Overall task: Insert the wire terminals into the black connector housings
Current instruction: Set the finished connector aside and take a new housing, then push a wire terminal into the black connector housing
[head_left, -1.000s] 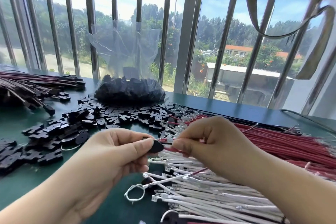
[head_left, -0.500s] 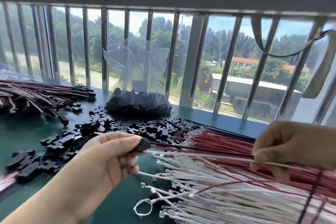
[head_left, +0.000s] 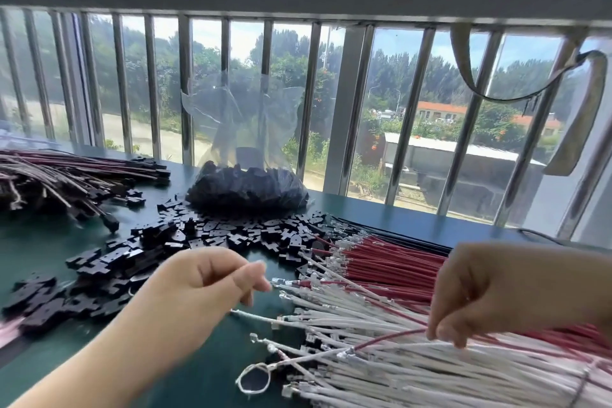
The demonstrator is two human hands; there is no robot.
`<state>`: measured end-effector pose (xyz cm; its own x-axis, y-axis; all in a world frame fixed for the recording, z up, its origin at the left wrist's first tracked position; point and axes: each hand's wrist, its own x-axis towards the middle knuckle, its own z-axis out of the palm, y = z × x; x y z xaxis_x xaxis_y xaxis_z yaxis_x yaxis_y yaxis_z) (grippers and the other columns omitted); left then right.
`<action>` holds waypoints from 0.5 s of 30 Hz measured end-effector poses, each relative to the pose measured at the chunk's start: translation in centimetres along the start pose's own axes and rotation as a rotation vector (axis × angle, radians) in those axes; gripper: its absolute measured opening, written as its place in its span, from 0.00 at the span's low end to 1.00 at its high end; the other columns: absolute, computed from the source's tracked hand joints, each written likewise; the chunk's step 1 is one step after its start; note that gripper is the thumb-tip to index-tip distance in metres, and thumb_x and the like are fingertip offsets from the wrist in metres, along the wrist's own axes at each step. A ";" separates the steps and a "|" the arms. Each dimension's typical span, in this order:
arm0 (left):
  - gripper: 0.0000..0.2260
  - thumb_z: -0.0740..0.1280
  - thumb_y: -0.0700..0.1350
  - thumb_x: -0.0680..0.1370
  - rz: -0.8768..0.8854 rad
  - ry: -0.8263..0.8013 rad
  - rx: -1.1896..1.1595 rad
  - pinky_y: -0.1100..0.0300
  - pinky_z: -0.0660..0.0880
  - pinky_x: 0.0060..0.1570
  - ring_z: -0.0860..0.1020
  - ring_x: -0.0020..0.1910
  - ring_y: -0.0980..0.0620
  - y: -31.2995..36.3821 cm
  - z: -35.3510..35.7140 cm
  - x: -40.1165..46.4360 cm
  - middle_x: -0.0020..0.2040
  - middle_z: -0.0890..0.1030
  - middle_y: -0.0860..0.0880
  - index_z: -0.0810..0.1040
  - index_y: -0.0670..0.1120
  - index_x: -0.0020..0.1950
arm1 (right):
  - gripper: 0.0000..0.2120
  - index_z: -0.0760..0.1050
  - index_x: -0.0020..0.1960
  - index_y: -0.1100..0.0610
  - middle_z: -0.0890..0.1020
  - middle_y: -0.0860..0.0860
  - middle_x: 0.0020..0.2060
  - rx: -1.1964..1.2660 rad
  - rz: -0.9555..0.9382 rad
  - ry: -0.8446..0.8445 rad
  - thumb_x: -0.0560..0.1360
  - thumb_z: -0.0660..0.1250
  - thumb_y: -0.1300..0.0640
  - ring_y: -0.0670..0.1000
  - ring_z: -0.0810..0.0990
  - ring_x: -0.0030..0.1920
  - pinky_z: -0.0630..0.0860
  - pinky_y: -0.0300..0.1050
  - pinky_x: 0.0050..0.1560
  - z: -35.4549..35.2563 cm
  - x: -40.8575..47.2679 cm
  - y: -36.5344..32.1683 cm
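Loose black connector housings [head_left: 212, 242] lie scattered over the green table [head_left: 39, 242]. To the right lie a bundle of red wires [head_left: 390, 268] and a bundle of white wires [head_left: 430, 374], metal terminals pointing left. My right hand [head_left: 496, 291] pinches a red wire [head_left: 387, 341] and a white one, lifting them off the white bundle. My left hand [head_left: 212, 281] hovers at centre with curled fingers, thumb tip near forefinger. No housing shows in it. A wire terminal [head_left: 281, 282] sits right at its fingertips; I cannot tell if it is held.
A clear plastic bag [head_left: 246, 189] full of black housings stands at the back by the barred window. Finished wire assemblies [head_left: 66, 175] are piled at the far left. A grey strap [head_left: 579, 129] hangs from the bars at the right.
The black housing with its wires is no longer in my left hand. My right hand has dropped from pulling the wires taut and now pinches a red and a white wire over the white bundle.
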<state>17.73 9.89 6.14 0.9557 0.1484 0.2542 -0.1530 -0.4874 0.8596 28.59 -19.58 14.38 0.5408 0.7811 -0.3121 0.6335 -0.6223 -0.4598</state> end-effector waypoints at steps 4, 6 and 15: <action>0.19 0.60 0.63 0.74 -0.161 0.397 1.031 0.49 0.66 0.59 0.70 0.62 0.48 -2.4 -0.1 2.1 0.62 0.74 0.51 0.69 0.62 0.65 | 0.02 0.79 0.39 0.39 0.81 0.34 0.35 -0.238 0.040 0.146 0.67 0.72 0.44 0.36 0.78 0.35 0.74 0.32 0.37 2.4 1.3 -1.7; 0.34 0.50 0.73 0.70 -0.387 0.376 1.106 0.38 0.54 0.68 0.55 0.73 0.39 -3.1 -1.4 2.7 0.74 0.59 0.44 0.53 0.62 0.73 | 0.04 0.78 0.41 0.40 0.78 0.31 0.38 -0.320 0.046 0.202 0.67 0.71 0.43 0.37 0.77 0.36 0.76 0.35 0.38 3.2 1.7 -2.2; 0.37 0.46 0.78 0.66 -0.460 0.087 1.013 0.41 0.60 0.68 0.52 0.75 0.45 -4.5 -1.6 2.9 0.76 0.56 0.50 0.46 0.67 0.73 | 0.07 0.74 0.37 0.43 0.75 0.39 0.35 -0.313 0.032 0.225 0.70 0.70 0.45 0.37 0.72 0.33 0.70 0.35 0.34 3.6 1.8 -2.4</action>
<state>20.78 13.83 3.74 0.8414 0.5361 0.0689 0.5250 -0.8409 0.1318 26.05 -16.49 11.95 0.6489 0.7520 -0.1158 0.7339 -0.6588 -0.1656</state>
